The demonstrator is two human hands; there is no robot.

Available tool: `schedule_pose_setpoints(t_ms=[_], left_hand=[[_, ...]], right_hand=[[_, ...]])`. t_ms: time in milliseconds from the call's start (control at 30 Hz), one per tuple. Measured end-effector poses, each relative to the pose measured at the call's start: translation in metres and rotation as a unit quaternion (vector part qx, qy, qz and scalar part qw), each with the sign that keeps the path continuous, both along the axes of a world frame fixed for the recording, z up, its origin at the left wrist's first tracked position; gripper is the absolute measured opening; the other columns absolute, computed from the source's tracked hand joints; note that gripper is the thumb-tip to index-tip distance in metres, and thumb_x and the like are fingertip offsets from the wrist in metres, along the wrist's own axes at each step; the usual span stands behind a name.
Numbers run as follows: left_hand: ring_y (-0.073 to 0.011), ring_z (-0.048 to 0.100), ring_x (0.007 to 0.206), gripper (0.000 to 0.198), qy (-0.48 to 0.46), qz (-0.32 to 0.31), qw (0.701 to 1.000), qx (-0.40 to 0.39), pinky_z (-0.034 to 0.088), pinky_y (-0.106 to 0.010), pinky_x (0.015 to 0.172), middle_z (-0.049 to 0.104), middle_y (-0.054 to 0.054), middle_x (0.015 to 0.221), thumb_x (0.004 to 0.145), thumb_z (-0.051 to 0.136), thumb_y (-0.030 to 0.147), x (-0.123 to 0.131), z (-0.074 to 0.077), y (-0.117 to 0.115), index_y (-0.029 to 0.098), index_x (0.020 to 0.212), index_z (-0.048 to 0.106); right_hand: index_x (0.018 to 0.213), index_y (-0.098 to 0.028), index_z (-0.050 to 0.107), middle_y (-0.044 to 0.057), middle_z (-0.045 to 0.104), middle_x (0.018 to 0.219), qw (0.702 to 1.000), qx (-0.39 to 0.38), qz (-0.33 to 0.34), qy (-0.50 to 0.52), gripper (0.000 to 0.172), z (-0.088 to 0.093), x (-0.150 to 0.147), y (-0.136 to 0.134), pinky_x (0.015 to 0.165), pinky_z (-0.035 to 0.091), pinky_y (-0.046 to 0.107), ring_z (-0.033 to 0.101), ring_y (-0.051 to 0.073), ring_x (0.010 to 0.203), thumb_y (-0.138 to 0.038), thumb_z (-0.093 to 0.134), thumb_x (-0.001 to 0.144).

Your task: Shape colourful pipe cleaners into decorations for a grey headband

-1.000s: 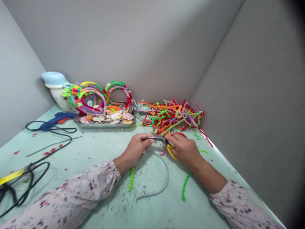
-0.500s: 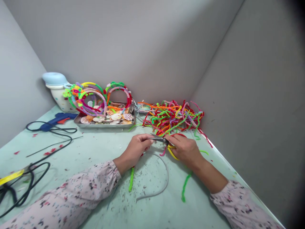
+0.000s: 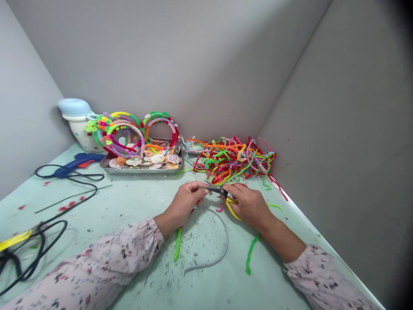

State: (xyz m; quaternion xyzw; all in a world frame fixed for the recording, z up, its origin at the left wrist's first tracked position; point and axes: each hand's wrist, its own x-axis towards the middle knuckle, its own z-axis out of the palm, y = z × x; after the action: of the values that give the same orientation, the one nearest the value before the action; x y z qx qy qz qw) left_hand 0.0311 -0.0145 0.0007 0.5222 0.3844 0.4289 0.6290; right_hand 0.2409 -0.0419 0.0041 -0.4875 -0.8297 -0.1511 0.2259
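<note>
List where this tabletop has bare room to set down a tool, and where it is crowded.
The freest patch of tabletop lies between the metal tray, the black cord and the left hand. It is crowded around the pliers between the left hand and right hand, and at the pipe cleaner pile just beyond them.

A pale pink top is worn; its long left sleeve (image 3: 106, 254) and right sleeve (image 3: 322, 275) are dotted with small dark and red flowers; the soft cloth is drawn in near each wrist; the left hand (image 3: 183, 202) and right hand (image 3: 248, 207) are left bare.
</note>
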Motion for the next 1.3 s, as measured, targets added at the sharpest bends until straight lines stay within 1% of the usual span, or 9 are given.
schedule_pose_setpoints(t_ms=[133,333,500,633,767,867,1133,1300], left_hand=[[-0.0068,0.032,0.046,0.022,0.024,0.013,1.0,-0.005,0.02,-0.022,0.044,0.043,0.006,0.05,0.072,0.061,0.025,0.0,0.001,-0.001,0.013,0.09,0.065],[-0.0066,0.034,0.048,0.022,0.038,0.018,0.999,0.008,0.022,-0.021,0.047,0.047,0.005,0.053,0.069,0.061,0.022,0.001,0.009,-0.004,0.012,0.087,0.068],[-0.0065,0.032,0.048,0.021,0.046,0.02,0.999,0.004,0.022,-0.022,0.048,0.048,0.005,0.052,0.067,0.061,0.019,0.001,0.014,-0.007,0.012,0.085,0.069],[-0.0064,0.031,0.047,0.021,0.041,0.019,0.999,-0.01,0.02,-0.022,0.047,0.047,0.005,0.051,0.066,0.061,0.019,0.0,0.013,-0.006,0.012,0.084,0.069],[-0.0063,0.032,0.048,0.021,0.029,0.013,0.999,-0.006,0.021,-0.022,0.047,0.05,0.005,0.054,0.065,0.06,0.016,0.0,0.01,-0.005,0.013,0.084,0.069],[-0.0063,0.033,0.049,0.021,0.027,0.009,1.0,0.004,0.022,-0.022,0.048,0.052,0.004,0.056,0.065,0.059,0.015,0.0,0.01,-0.005,0.013,0.083,0.069],[-0.0067,0.032,0.049,0.021,0.044,0.014,0.999,0.004,0.022,-0.023,0.049,0.051,0.004,0.055,0.065,0.06,0.017,0.0,0.016,-0.007,0.012,0.084,0.069],[-0.0071,0.032,0.049,0.019,0.031,0.004,0.999,0.011,0.022,-0.023,0.049,0.05,0.004,0.054,0.066,0.061,0.02,-0.001,0.014,-0.006,0.012,0.082,0.07]], right_hand=[[0.109,-0.024,0.062,0.002,0.067,0.09,1.0,-0.012,-0.004,0.007,0.026,0.003,-0.004,-0.001,0.064,0.039,0.025,0.061,0.016,0.079,-0.034,0.057,0.086],[0.109,-0.023,0.062,0.004,0.065,0.088,1.0,0.001,-0.015,-0.01,0.029,0.006,-0.008,-0.002,0.065,0.039,0.028,0.059,0.018,0.079,-0.039,0.057,0.085],[0.109,-0.022,0.062,0.004,0.064,0.088,1.0,-0.004,-0.014,-0.015,0.031,0.008,-0.009,-0.004,0.066,0.039,0.029,0.059,0.019,0.08,-0.042,0.053,0.087],[0.11,-0.022,0.061,0.005,0.064,0.091,1.0,-0.012,-0.009,-0.011,0.033,0.008,-0.009,-0.004,0.067,0.039,0.029,0.058,0.019,0.081,-0.043,0.054,0.087],[0.11,-0.021,0.061,0.006,0.063,0.09,1.0,-0.012,0.002,-0.004,0.036,0.009,-0.009,-0.004,0.068,0.04,0.029,0.058,0.019,0.081,-0.047,0.053,0.086],[0.108,-0.021,0.061,0.006,0.063,0.088,1.0,-0.011,0.003,-0.003,0.036,0.01,-0.01,-0.004,0.067,0.039,0.029,0.057,0.019,0.079,-0.047,0.053,0.086],[0.106,-0.021,0.063,0.004,0.063,0.085,1.0,0.003,-0.008,-0.017,0.031,0.01,-0.01,-0.004,0.065,0.037,0.028,0.057,0.018,0.076,-0.043,0.054,0.087],[0.104,-0.022,0.064,0.004,0.064,0.085,1.0,0.002,-0.009,-0.02,0.03,0.01,-0.009,-0.004,0.064,0.037,0.028,0.057,0.017,0.076,-0.043,0.054,0.087]])
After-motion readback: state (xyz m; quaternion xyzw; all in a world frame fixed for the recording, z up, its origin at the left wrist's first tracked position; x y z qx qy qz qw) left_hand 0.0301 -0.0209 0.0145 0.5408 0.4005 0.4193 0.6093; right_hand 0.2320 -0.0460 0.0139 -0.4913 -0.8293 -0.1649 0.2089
